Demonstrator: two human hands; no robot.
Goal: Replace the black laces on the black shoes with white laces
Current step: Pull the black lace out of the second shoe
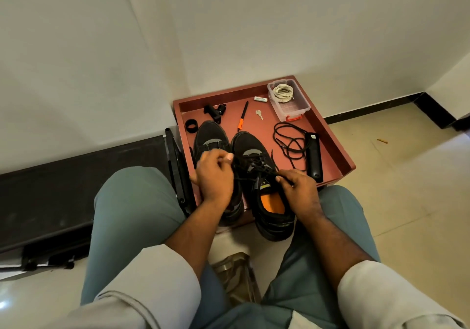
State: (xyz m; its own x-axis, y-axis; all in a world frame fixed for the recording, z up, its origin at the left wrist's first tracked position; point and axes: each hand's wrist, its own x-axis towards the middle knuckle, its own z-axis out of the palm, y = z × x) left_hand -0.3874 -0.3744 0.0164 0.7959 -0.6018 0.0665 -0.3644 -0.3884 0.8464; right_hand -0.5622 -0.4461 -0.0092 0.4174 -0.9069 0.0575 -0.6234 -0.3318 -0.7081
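A folded black stand lies on the floor to the left of the left hand. This hand is over the left black shoe, and its curled fingers pinch the black lace of the right black shoe. Both shoes stand in a red tray. The right hand rests on the collar of the right shoe, next to the orange insole, and its fingers pinch the other part of the same lace. Beyond the right hand lies a loose black lace, touching a black remote. Farther behind, a clear box holds the coiled white laces. A key and an orange-black pen lie beyond the shoes.
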